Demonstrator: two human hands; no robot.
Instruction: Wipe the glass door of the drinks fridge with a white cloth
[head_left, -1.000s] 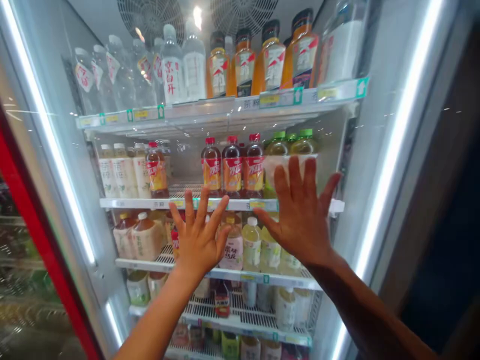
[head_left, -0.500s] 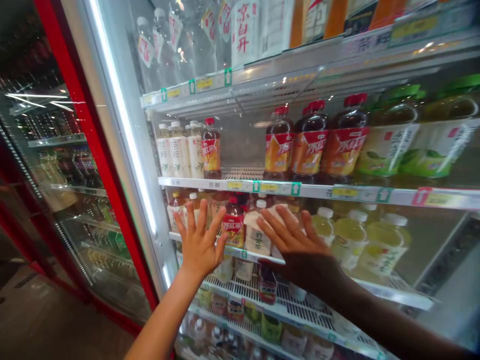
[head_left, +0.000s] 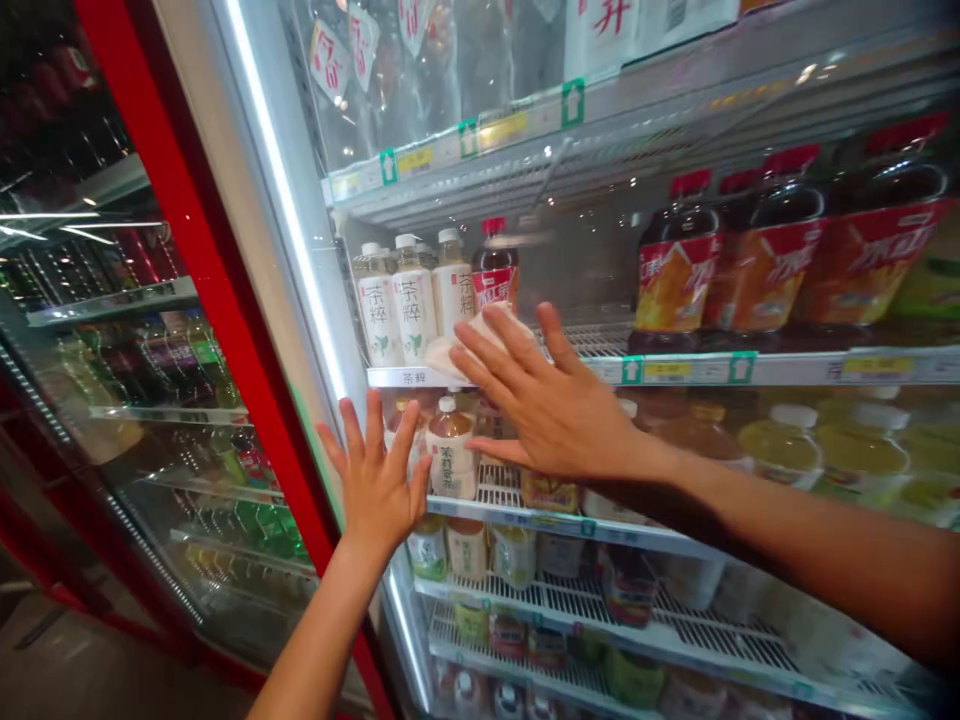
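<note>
My left hand is raised with spread fingers in front of the glass of a drinks cooler, beside its lit left edge. Whether the palm touches the glass cannot be told. Higher and to the right, my right hand lies flat with its fingers stretched out over a pale cloth, pressing it toward the glass. Part of the cloth shows past the fingertips. Behind the glass near this hand are white-labelled tea bottles and a red-capped bottle.
A red door frame runs slanting down the left, with another stocked cooler beyond it. Larger red-capped bottles stand to the right on the middle shelf. A bright light strip lines the cooler's left side.
The view has shifted left and closer to the cooler. My right hand has moved up and left across the glass with the cloth, nearer my left hand, which stays spread.
</note>
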